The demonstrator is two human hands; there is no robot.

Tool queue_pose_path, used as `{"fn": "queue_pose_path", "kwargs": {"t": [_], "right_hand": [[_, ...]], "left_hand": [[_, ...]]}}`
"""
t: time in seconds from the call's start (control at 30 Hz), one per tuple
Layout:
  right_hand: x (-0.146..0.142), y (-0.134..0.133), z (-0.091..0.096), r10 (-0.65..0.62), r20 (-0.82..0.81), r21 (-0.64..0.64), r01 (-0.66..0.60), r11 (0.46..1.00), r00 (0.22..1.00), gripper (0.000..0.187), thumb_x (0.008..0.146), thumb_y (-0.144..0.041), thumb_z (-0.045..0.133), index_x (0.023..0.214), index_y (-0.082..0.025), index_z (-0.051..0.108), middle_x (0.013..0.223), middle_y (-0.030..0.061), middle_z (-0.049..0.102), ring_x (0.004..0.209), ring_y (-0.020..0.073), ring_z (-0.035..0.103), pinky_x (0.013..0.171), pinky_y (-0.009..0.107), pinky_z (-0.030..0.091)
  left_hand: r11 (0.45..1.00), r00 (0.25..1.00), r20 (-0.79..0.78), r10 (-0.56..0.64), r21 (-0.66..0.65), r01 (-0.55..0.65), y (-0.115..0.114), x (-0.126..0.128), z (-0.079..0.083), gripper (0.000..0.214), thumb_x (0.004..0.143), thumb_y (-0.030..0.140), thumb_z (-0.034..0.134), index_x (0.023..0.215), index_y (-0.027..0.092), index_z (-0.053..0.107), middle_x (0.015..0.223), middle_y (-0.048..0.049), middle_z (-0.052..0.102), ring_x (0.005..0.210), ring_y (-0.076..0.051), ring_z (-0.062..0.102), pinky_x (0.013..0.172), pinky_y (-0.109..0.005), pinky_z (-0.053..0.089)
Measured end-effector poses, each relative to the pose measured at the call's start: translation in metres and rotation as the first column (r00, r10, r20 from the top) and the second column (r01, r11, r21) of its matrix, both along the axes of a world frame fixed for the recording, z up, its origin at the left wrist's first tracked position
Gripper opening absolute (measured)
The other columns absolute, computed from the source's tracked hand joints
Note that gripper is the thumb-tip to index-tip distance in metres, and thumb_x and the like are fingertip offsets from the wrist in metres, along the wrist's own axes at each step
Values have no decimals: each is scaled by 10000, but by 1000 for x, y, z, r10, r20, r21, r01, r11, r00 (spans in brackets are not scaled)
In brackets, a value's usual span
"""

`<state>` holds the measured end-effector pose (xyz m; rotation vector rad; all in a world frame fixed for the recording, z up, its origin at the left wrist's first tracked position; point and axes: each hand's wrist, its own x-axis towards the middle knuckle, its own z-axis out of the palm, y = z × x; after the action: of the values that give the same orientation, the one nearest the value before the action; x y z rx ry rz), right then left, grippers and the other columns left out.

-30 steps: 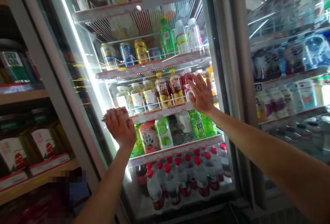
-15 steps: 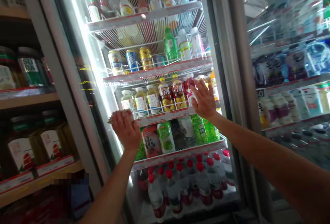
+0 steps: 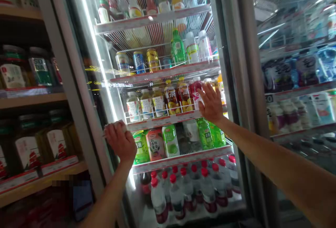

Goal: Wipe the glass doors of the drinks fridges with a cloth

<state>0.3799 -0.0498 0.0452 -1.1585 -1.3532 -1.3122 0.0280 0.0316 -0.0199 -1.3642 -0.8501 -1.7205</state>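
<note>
My left hand [image 3: 121, 141] is closed, its fingers curled over something pale that barely shows at the knuckles; I cannot make out what it is. It is at the left side of the lit drinks fridge, level with the shelf that holds green drink cartons [image 3: 141, 147]. My right hand [image 3: 212, 104] is open, palm toward the fridge and fingers apart, with nothing in it. It overlaps the right end of the middle shelf, nearest a red drink bottle [image 3: 196, 88]; whether it touches the bottle or the rail is unclear. Dark tea bottles [image 3: 171, 97] with yellow caps stand just left of it.
Wire-fronted fridge shelves [image 3: 168, 72] carry cans and bottles. Red-capped bottles [image 3: 173, 194] crowd the bottom. A metal door frame [image 3: 243, 63] rises on the right, beside another stocked fridge. On the left, wooden shelves [image 3: 31, 98] hold large jars [image 3: 27, 151].
My left hand has moved left and slightly down, uncovering a green carton. My right hand stays spread at nearly the same spot on the shelf. The view has shifted slightly.
</note>
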Motion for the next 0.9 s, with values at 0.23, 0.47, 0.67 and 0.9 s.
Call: {"fn": "queue_pose_path", "kwargs": {"t": [0.23, 0.47, 0.67, 0.9], "right_hand": [[4, 1, -1, -2, 27, 32, 1, 999, 1000, 463, 856, -277, 384, 1309, -191, 421, 1433, 77, 384, 1394, 197, 188, 1124, 453, 184], [5, 3, -1, 6, 60, 66, -10, 998, 998, 507, 859, -277, 405, 1359, -213, 351, 1445, 80, 363, 1387, 216, 214, 1104, 473, 211], [5, 2, -2, 22, 61, 52, -25, 998, 998, 549, 861, -261, 403, 1398, -250, 290, 1473, 55, 320, 1387, 222, 215, 1106, 482, 194], [4, 5, -2, 11, 48, 66, -14, 998, 999, 540, 864, -263, 396, 1395, -250, 298, 1465, 54, 336, 1390, 213, 208, 1106, 466, 197]], "left_hand": [[998, 814, -581, -16, 36, 46, -22, 80, -15, 463, 850, 191, 468, 1310, 230, 426, 1376, -90, 453, 1368, -230, 244, 1102, -451, 253], [998, 984, -174, -29, 48, 38, -8, 48, 49, 470, 872, 215, 417, 1339, 177, 386, 1434, -118, 363, 1381, -237, 206, 1110, -467, 234], [995, 727, -687, 20, 81, 50, -26, 116, 48, 448, 873, 224, 408, 1321, 243, 416, 1431, -50, 386, 1369, -194, 243, 1119, -410, 217], [1000, 931, -364, 21, 4, -21, -9, 48, 82, 464, 883, 255, 393, 1344, 196, 386, 1432, -110, 371, 1377, -232, 218, 1099, -467, 238]]}}
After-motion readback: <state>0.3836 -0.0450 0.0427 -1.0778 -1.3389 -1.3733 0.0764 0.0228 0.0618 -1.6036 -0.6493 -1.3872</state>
